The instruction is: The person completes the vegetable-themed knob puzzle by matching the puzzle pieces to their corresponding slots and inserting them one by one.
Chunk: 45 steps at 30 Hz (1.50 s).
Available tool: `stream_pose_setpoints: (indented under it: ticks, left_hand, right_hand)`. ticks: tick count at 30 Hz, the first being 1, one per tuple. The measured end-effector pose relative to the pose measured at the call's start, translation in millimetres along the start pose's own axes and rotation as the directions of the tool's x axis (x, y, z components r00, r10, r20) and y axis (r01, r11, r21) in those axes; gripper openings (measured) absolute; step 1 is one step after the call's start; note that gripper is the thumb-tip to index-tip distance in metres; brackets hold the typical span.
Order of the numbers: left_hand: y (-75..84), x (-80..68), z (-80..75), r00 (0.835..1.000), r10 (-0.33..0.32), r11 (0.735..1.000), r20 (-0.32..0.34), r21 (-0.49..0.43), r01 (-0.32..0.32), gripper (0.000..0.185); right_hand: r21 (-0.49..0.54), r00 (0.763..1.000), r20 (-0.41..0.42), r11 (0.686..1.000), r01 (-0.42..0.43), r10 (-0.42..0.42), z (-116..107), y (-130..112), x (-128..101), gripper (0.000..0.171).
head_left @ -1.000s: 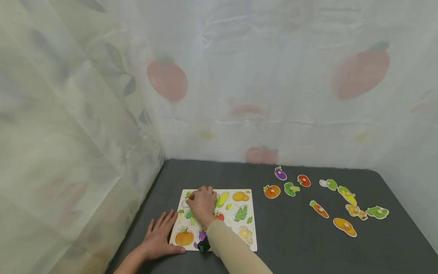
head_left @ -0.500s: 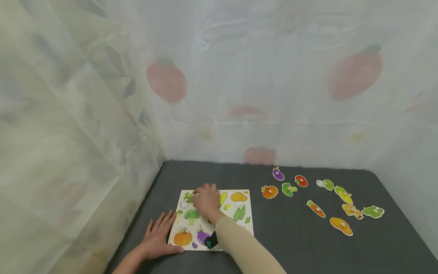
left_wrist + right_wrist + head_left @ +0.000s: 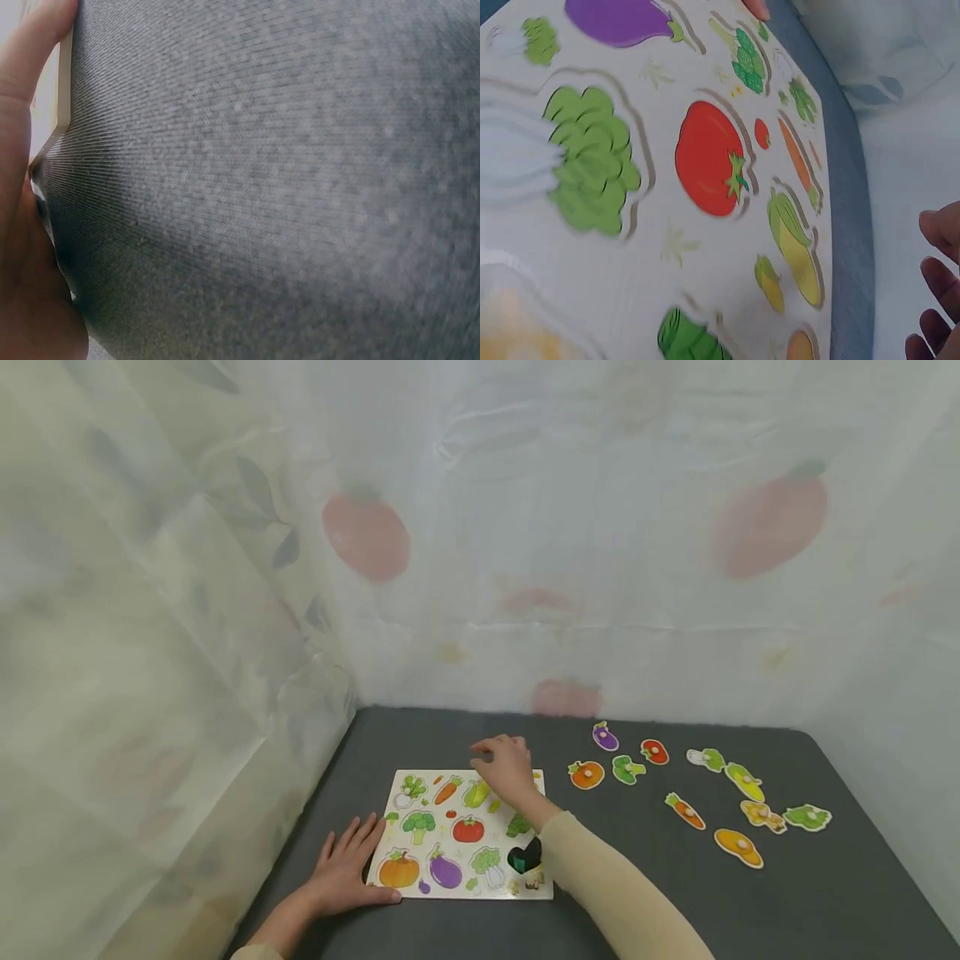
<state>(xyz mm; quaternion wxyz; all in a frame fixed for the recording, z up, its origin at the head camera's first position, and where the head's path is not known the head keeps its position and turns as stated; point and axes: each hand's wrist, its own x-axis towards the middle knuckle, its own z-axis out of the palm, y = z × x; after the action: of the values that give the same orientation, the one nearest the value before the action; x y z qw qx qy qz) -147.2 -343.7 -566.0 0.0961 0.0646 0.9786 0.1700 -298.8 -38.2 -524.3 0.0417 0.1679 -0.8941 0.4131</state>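
The left hand (image 3: 347,872) lay flat on the dark tabletop (image 3: 637,877), fingers straight and spread, its thumb against the near left corner of the puzzle board (image 3: 420,793). In the left wrist view the same hand (image 3: 22,225) pressed the board's edge (image 3: 64,90), with grey cloth filling the rest. The right hand (image 3: 510,768) hovered over the board's far right part, fingers loosely curled; whether they pinched anything could not be told. In the right wrist view only its fingertips (image 3: 937,300) showed at the edge, held off the board (image 3: 667,247).

Under and left of that hand the board showed printed vegetables, among them a tomato (image 3: 468,830), a pumpkin (image 3: 398,870) and an eggplant (image 3: 446,870). Well to the right of the right hand, loose pieces (image 3: 678,781) lay scattered on the cloth, none touching the board.

The tabletop was covered in dark grey fabric, walled at the back and left by a pale sheer curtain (image 3: 525,568) with faint red fruit prints. Bare cloth lay between the board and the loose pieces, and along the near right. The right sleeve (image 3: 615,902) hid the board's near right corner, where a dark green thing (image 3: 523,857) was hard to make out.
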Motion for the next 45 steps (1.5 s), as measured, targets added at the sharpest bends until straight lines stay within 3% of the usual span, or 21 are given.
stream_pose_setpoints:
  ticks: [10, 19, 33, 45]
  left_hand:
    - [-4.9, 0.6, 0.9, 1.0, 0.001, 0.999, 0.023, -0.038, -0.001, 0.128]
    - [-4.7, 1.2, 2.0, 0.999, -0.019, 0.999, 0.048, -0.049, 0.021, 0.127]
    - [-6.9, 5.3, 4.6, 0.999, -0.018, 0.999, 0.039, -0.044, 0.02, 0.127]
    - [-5.9, 3.8, 4.0, 0.999, -0.011, 0.999, 0.039, -0.045, 0.012, 0.126]
  right_hand:
    - [-0.026, 0.998, -0.027, 0.998, 0.057, -0.058, -41.6, 27.7, -20.4, 0.023]
    - [-0.046, 0.997, -0.058, 0.998, 0.041, -0.044, -79.2, 58.9, -42.4, 0.026]
    - [-0.081, 0.987, -0.141, 0.995, 0.063, -0.074, -157.9, 124.9, -68.5, 0.031]
    - [-0.089, 0.998, -0.066, 0.996, -0.015, 0.009, -209.7, 165.7, -100.7, 0.034]
